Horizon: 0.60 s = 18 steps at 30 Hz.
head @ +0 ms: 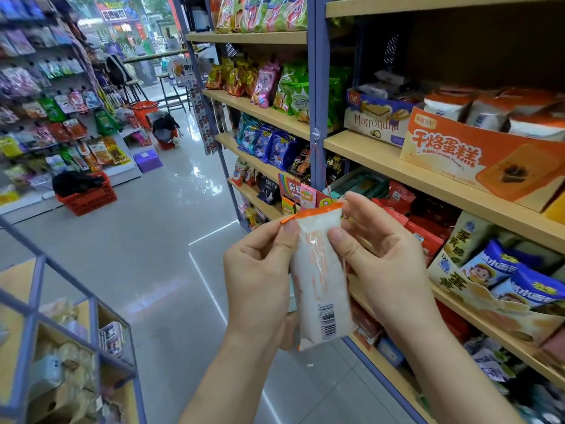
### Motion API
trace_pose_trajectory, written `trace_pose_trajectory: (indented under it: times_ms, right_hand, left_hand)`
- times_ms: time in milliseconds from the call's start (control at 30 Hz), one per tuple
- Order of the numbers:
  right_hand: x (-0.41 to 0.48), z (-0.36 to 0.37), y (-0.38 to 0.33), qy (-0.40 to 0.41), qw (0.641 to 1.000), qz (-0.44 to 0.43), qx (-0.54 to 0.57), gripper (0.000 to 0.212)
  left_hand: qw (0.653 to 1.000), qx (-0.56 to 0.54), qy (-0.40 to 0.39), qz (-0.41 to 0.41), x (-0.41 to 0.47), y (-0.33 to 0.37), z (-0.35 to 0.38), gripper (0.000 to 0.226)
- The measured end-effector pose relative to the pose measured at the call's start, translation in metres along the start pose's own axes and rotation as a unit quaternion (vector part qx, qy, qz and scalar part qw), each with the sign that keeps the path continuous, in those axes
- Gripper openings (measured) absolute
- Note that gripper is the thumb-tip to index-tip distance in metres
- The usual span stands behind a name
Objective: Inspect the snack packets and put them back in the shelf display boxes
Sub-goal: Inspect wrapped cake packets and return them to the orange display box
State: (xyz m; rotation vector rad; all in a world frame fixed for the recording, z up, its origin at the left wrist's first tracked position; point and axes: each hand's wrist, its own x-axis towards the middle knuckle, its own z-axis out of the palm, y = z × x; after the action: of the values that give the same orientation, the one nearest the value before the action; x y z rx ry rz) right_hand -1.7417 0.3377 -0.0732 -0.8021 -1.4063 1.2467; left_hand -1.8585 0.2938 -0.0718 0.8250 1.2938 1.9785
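Note:
A white snack packet [319,280] with orange edges and a barcode stands upright in front of me, its back side facing the camera. My left hand [260,276] grips its left side, thumb near the top corner. My right hand [382,258] holds its right side, thumb pressed on the upper face. On the shelf up to the right stands the orange display box [477,160] with several matching white and orange packets [449,107] in it.
A white and purple wafer box [376,120] stands left of the orange box. Wooden shelves [367,148] with snack bags run along the right. A blue wire rack [61,332] is at lower left. Red baskets [88,198] sit on the tiled aisle floor.

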Motion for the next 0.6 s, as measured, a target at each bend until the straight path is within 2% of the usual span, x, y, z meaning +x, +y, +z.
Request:
trace_pose_trajectory:
  times_ms: [33, 100, 200, 267, 367, 400, 467, 533, 600]
  right_hand:
    - [0.002, 0.000, -0.001, -0.017, 0.999, 0.019, 0.028, 0.046]
    - [0.003, 0.001, -0.003, -0.047, 0.997, 0.029, 0.055, 0.038]
    - [0.004, 0.000, -0.001, -0.031, 0.997, 0.027, 0.064, 0.037]
    - [0.007, -0.002, 0.000, -0.027, 0.997, 0.019, 0.065, 0.032]
    - [0.010, -0.007, -0.001, -0.044, 0.999, -0.015, 0.016, 0.026]
    - [0.009, -0.008, -0.001, -0.046, 0.998, -0.045, -0.024, 0.026]
    - [0.007, -0.006, 0.002, -0.036, 0.977, -0.162, -0.131, 0.019]
    - [0.003, 0.000, 0.008, -0.021, 0.927, -0.301, -0.221, 0.011]
    - [-0.002, 0.006, 0.014, 0.001, 0.880, -0.388, -0.275, 0.006]
  left_hand:
    - [1.000, -0.013, 0.003, -0.007, 0.001, 0.000, 0.001, 0.015]
    - [1.000, -0.025, -0.001, -0.016, 0.003, -0.001, 0.001, 0.016]
    - [0.998, -0.022, -0.050, -0.022, 0.009, 0.000, -0.005, 0.007]
    - [0.998, 0.014, -0.063, 0.013, 0.012, 0.001, -0.010, 0.007]
    - [0.979, 0.129, -0.087, 0.131, 0.016, 0.004, -0.014, 0.003]
    - [0.968, 0.159, -0.093, 0.168, 0.018, 0.005, -0.015, 0.005]
    - [0.953, 0.186, -0.093, 0.222, 0.025, 0.003, -0.019, 0.009]
    - [0.950, 0.182, -0.090, 0.239, 0.030, 0.000, -0.021, 0.010]
    - [0.954, 0.173, -0.080, 0.232, 0.031, -0.002, -0.020, 0.013]
